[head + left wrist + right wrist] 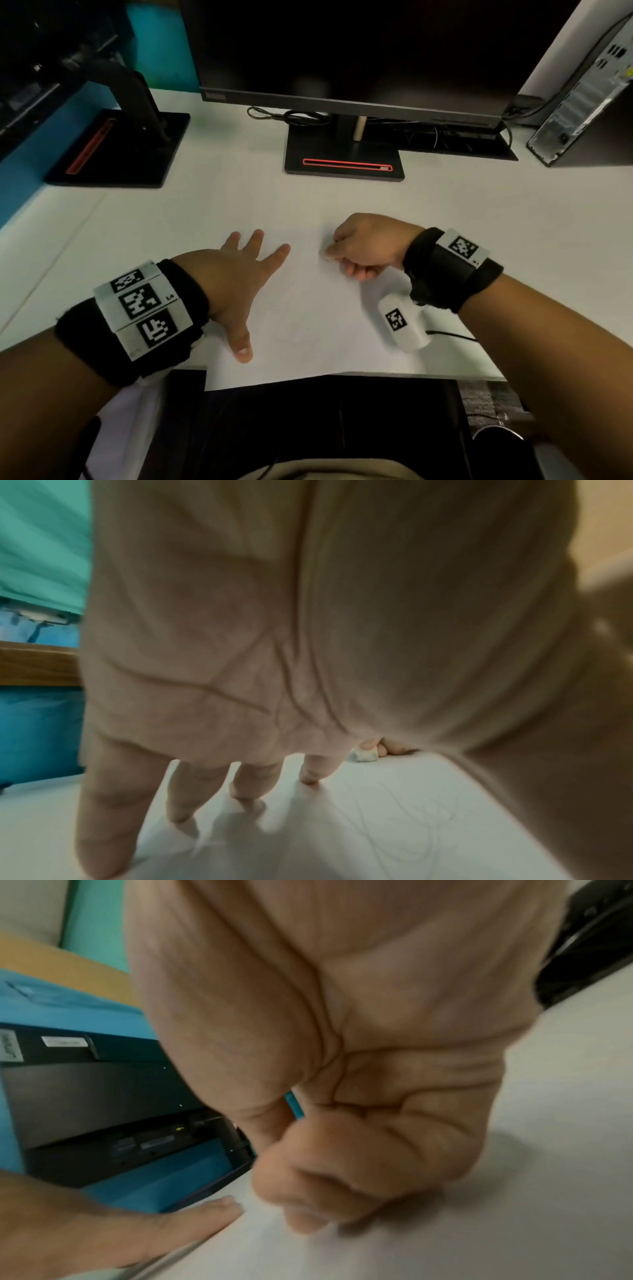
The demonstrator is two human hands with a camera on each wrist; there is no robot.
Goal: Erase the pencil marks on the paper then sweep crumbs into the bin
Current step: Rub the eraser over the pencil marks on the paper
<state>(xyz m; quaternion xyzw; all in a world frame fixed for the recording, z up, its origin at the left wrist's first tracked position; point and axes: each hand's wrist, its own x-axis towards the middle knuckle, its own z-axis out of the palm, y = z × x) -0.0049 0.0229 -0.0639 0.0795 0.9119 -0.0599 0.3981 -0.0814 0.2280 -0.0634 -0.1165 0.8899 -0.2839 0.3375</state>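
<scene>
A white sheet of paper (301, 308) lies on the desk (212, 192), in front of a monitor's stand (344, 161). The left hand (236, 284) presses flat on the paper, fingers spread. The right hand (366, 245), just beside it, pinches a small white eraser (365, 755) against the paper.

Dark monitor (356, 51) on its stand (344, 161) — computer tower (582, 92) right, cables (294, 116) behind.

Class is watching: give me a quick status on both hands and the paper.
Left hand flat, holding paper down. Right hand pinching eraser on the sheet. Faint pencil marks remain. Nothing in the way.
</scene>
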